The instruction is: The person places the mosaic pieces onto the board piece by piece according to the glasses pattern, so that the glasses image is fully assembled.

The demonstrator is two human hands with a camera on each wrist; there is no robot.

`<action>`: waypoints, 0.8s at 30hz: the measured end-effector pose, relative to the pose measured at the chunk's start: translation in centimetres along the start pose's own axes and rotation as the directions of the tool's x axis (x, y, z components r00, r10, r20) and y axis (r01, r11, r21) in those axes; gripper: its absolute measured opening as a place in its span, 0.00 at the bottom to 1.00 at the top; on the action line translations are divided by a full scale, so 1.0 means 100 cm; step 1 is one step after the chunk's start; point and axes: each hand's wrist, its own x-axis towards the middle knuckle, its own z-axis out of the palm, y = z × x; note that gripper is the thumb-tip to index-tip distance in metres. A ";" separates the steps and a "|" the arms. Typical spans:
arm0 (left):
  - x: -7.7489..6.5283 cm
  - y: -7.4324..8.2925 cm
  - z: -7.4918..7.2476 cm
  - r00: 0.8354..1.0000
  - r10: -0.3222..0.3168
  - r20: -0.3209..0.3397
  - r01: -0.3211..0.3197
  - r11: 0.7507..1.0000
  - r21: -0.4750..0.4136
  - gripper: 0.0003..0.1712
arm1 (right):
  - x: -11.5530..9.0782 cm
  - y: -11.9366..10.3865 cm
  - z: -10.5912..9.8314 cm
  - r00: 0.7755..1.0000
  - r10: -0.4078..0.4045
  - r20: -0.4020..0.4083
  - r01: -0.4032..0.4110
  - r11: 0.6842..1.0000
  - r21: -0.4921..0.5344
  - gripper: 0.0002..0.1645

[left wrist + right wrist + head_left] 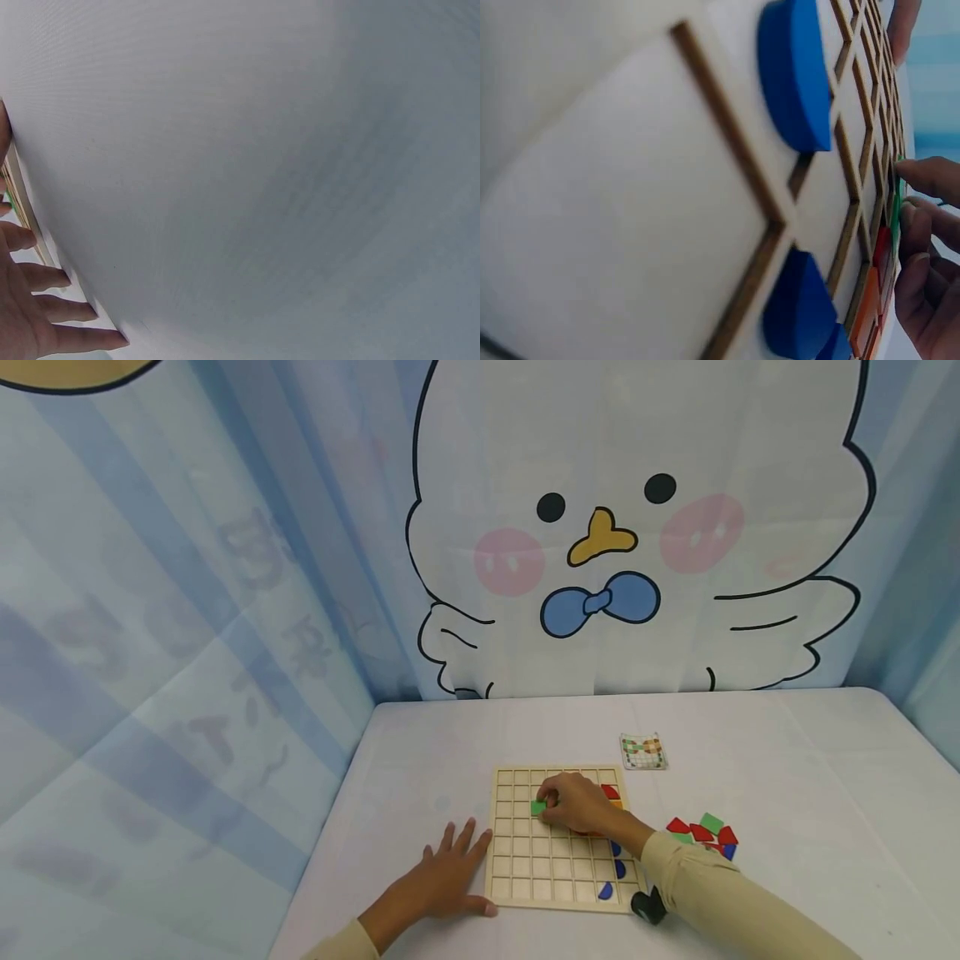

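A wooden grid board (517, 889) lies on the table. Over its upper middle, my right hand (576, 802) pinches a green tile (537, 807) between thumb and finger; the right wrist view shows those fingertips at the tile's edge. Blue half-round pieces (795, 75) sit along the board's right side. A red piece (610, 792) lies near the upper right corner, and my right hand and forearm partly cover the pieces below it. My left hand (446, 877) lies spread at the board's left edge, fingers straight, thumb by the lower left corner.
Loose red, green and blue pieces (711, 823) are heaped on the table right of the board. A small pattern card (643, 752) lies behind the board's right corner. A black object (649, 906) sits by the lower right corner, under my right sleeve. Printed curtains (450, 527) surround the table.
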 end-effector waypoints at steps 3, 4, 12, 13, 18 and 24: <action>0.000 0.000 0.001 1.000 -0.001 0.001 0.001 1.000 0.004 0.63 | 0.001 -0.001 -0.001 1.000 0.010 0.013 -0.010 1.000 -0.002 0.09; 0.001 0.000 0.001 1.000 0.000 0.001 0.000 1.000 0.005 0.63 | 0.001 -0.002 -0.001 1.000 0.014 0.018 -0.014 1.000 -0.002 0.09; 0.001 -0.001 0.000 1.000 0.003 0.003 -0.003 1.000 0.002 0.62 | 0.004 -0.005 -0.003 0.998 0.049 0.029 -0.048 0.998 -0.028 0.10; 0.000 -0.001 0.000 1.000 0.006 0.002 -0.006 1.000 0.003 0.62 | 0.004 -0.006 -0.003 0.998 0.047 0.031 -0.047 0.999 -0.027 0.10; 0.000 -0.001 0.000 1.000 0.016 -0.006 -0.016 1.000 0.013 0.62 | 0.002 -0.001 -0.008 0.997 -0.034 0.066 0.034 0.999 0.014 0.12; 0.000 -0.001 0.000 1.000 0.011 -0.004 -0.011 1.000 0.017 0.62 | -0.006 0.020 -0.022 0.982 -0.150 0.117 0.133 0.981 0.138 0.16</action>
